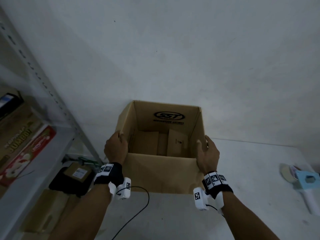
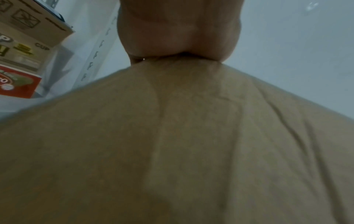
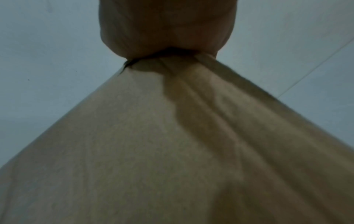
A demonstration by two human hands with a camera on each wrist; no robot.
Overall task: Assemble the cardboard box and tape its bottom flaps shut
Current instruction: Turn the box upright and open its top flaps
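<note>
Nearest to us, our left hand (image 1: 115, 149) and right hand (image 1: 207, 153) hold the cardboard box (image 1: 161, 172) by its two side walls, close to the near corners. On each hand the fingers curl over the top rim while the palm lies against the outer face, so both grip the cardboard. The box stands open side up on the white table (image 1: 173, 219), and the head view looks down into it: the bottom flaps (image 1: 150, 142) lie folded in with a gap between them, and whether any tape is on them we cannot tell. A printed logo (image 1: 168, 116) marks the inside of the far wall.

Both wrist views show only the heel of the hand pressed to a creased brown wall; the fingers are hidden over the rim.

To the right on the table, well apart from the box, lies a tape dispenser (image 1: 301, 179), blurred. On the left stands a metal shelf (image 1: 50, 94) with printed cartons (image 1: 26, 149), which the left wrist view also catches. Behind everything rises a plain white wall (image 1: 173, 49).
</note>
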